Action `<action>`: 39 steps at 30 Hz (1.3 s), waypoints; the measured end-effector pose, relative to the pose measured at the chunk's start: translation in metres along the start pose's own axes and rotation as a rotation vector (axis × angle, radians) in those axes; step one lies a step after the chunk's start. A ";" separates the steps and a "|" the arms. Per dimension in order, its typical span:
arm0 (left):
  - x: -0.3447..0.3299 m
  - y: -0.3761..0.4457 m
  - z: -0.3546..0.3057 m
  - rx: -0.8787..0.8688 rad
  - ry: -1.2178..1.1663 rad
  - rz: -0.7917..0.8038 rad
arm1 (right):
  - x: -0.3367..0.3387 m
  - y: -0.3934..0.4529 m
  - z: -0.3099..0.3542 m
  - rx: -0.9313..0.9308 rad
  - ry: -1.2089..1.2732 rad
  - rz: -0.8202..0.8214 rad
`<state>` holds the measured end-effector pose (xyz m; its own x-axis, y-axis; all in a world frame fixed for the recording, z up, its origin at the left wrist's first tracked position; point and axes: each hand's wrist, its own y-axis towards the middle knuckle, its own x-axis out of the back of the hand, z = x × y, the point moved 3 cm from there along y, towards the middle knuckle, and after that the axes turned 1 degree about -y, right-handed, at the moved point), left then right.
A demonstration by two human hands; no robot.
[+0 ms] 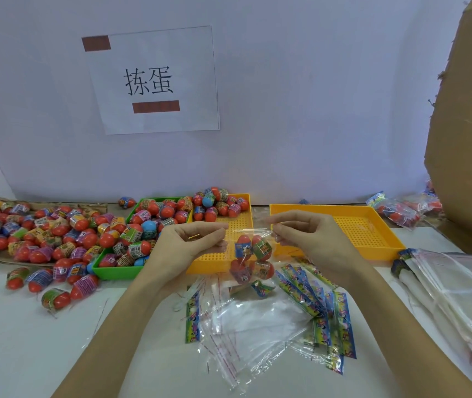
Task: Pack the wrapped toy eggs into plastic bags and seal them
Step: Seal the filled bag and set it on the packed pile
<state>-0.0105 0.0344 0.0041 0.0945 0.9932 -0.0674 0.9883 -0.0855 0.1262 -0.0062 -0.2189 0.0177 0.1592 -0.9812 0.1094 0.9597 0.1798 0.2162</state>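
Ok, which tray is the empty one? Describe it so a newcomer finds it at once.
Start at the brown cardboard box standing on the right. Just left of its base, on the white table, lies an orange perforated plastic tray, behind the right hand. Unlike the green plastic tray and the other orange tray, it holds no eggs.

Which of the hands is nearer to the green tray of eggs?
Left. The left hand is just right of the green tray, pinching the bag; the right hand is farther right, beyond the bag.
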 end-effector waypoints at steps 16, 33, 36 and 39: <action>0.002 -0.001 -0.005 -0.127 0.209 0.072 | 0.003 0.001 -0.004 0.003 -0.068 0.016; 0.005 0.000 0.000 -0.169 0.121 0.078 | 0.006 0.002 0.000 0.077 -0.244 0.020; 0.001 0.000 0.000 -0.181 0.206 -0.006 | 0.006 0.003 -0.001 0.072 -0.248 0.032; 0.000 0.000 0.001 -0.207 0.213 -0.037 | 0.006 0.003 -0.003 0.045 -0.217 0.040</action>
<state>-0.0103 0.0340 0.0029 0.0099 0.9914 0.1309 0.9433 -0.0527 0.3278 -0.0018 -0.2244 0.0161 0.1387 -0.9357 0.3244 0.9415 0.2262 0.2497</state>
